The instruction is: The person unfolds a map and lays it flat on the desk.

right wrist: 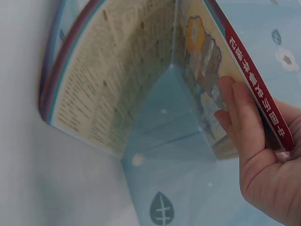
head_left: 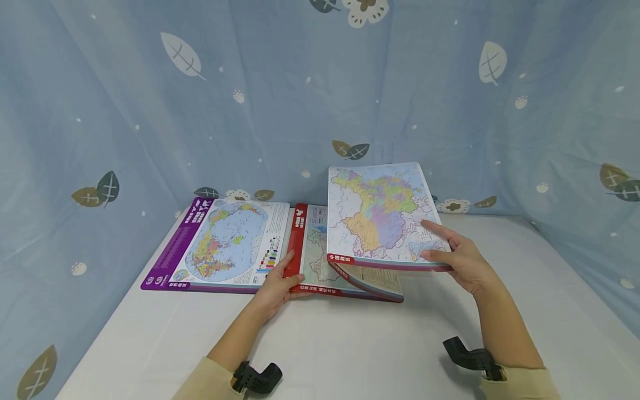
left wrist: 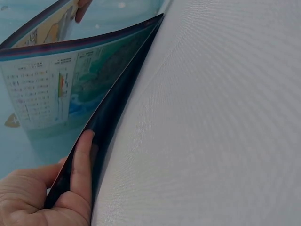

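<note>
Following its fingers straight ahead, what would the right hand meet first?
Past the colourful map page it holds, the right hand would probably meet the blue leaf-patterned fabric curtain; depth is unclear.

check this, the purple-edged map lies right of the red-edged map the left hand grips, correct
Wrong side: the head view shows the purple-edged map lying left of the red-edged map the left hand grips.

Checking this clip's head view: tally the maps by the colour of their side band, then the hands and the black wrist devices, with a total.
Purple-banded map: 1
Red-banded foldout map, raised panel included: 1
Hands, left hand and right hand: 2
Black wrist devices, left device and right device: 2
Total: 6
</note>
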Available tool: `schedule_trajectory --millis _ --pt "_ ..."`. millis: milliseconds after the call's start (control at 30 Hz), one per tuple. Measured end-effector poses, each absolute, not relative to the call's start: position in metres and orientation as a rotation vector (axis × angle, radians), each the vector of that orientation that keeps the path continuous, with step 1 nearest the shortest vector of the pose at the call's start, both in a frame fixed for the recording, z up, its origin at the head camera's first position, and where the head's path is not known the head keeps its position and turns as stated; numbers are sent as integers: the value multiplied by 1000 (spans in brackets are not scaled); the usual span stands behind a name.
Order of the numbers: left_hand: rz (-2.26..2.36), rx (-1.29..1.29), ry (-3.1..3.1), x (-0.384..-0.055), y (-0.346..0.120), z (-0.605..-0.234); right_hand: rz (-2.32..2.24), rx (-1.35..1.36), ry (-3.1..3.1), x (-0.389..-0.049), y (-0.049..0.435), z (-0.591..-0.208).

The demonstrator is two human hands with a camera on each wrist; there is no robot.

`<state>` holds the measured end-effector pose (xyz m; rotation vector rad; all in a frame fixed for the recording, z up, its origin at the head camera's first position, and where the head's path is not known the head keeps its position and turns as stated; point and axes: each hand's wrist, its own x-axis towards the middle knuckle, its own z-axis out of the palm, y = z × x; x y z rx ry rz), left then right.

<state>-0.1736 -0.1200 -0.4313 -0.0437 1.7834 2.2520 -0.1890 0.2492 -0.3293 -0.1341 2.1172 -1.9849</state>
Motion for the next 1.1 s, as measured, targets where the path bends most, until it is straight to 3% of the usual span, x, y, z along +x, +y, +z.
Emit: schedule_trajectory --millis 667,1100 --pt "2246 -96 1784 -173 -119 -428 -2213 -126 2064 -179 279 -308" --pt "2251 -111 1782 -173 -118 -429 -2482 55 2012 -175 295 -304"
